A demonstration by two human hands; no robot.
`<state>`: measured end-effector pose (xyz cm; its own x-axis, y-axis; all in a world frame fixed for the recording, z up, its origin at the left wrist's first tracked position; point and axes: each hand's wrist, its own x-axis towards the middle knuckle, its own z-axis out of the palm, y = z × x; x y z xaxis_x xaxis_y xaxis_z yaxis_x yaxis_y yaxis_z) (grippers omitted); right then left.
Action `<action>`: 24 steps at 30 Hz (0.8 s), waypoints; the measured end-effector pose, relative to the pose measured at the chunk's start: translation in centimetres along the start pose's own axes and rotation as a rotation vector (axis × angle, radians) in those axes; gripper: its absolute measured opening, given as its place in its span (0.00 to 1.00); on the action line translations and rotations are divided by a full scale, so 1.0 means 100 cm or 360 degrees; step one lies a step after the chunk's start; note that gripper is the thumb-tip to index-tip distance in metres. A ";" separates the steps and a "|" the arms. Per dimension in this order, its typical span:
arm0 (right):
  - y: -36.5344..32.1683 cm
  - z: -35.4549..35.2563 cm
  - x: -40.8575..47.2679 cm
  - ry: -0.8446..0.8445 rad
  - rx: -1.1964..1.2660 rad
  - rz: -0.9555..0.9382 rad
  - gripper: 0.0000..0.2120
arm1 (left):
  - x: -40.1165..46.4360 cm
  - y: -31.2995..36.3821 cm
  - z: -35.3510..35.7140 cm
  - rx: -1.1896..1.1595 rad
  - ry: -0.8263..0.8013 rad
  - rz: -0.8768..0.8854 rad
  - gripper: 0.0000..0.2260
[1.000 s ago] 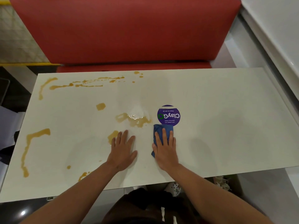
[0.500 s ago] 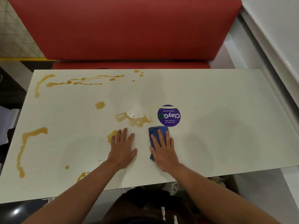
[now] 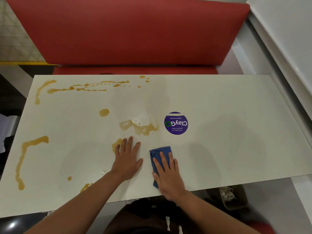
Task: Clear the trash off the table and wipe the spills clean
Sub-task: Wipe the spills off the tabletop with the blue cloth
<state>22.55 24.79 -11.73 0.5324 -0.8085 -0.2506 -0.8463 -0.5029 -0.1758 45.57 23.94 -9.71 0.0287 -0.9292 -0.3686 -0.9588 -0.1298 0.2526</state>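
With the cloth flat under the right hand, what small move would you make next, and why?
Probably slide the right hand and blue cloth forward-left onto the brown puddle: it lies closest, unwiped, beside the purple sticker.

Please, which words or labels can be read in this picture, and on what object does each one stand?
"ClayGo": large white letters, upside down from this view, on the round purple sticker on the white table.
"Clean as you go": small line on the same sticker.
"Let's keep our pantries clean": small and blurred there, so this reading is uncertain.
No other text is visible.
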 end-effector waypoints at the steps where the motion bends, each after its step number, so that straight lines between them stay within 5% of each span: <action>1: 0.007 -0.004 0.012 -0.0005 -0.0014 0.0010 0.28 | 0.000 0.000 0.000 0.0003 0.0004 -0.0004 0.33; 10: 0.022 -0.024 0.077 -0.0009 -0.0027 0.0386 0.30 | 0.000 0.000 -0.004 0.0008 -0.0020 -0.0003 0.33; 17: -0.014 0.001 -0.001 0.0020 0.0007 0.0182 0.28 | 0.001 -0.005 0.000 -0.0022 -0.0019 0.0009 0.32; 24: 0.009 -0.014 0.041 -0.0051 0.0003 0.0151 0.28 | 0.010 0.002 -0.020 -0.0134 -0.0047 -0.0018 0.32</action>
<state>23.92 20.63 -11.58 0.4499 -0.8425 -0.2964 -0.8931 -0.4235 -0.1518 46.00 22.25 -8.22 0.0299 -0.9169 -0.3979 -0.9314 -0.1700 0.3219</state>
